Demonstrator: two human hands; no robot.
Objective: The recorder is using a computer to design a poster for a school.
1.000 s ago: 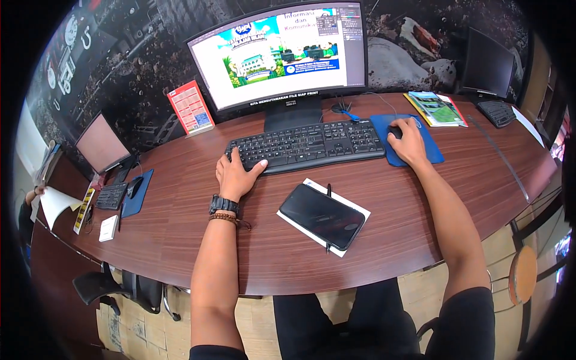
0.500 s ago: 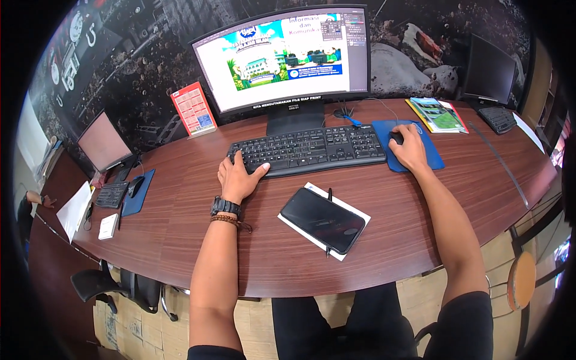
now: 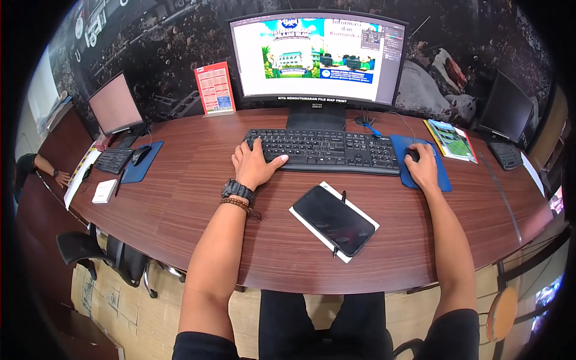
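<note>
Co-worker's hand (image 3: 62, 178): compared with one second ago, it no longer lifts the white sheet (image 3: 80, 179); the sheet lies lower, and the hand is beside it. The whole view has shifted also, probably because the head turned.
Left hand (image 3: 252, 167): stays at the left end of the black keyboard (image 3: 324, 150); fingers are apart over the keys, thumb stretched to the front edge. Likely it is placed so for reaching the side keys without looking.
Right hand (image 3: 423, 167): closed over the black mouse (image 3: 413, 155), thumb along its side, forearm resting on the desk (image 3: 198, 198), perhaps for steadiness.
Mouse pad (image 3: 441, 180): blue, just right of the keyboard, so the two hands seem to work without crossing.
Phone (image 3: 333, 219): dark, on a white pad (image 3: 345, 258), a pen (image 3: 344, 195) passing under it; put nearer the body, it leaves keyboard and mouse free.
Monitor (image 3: 252, 72): behind the keyboard, facing the person, showing a colourful layout.
</note>
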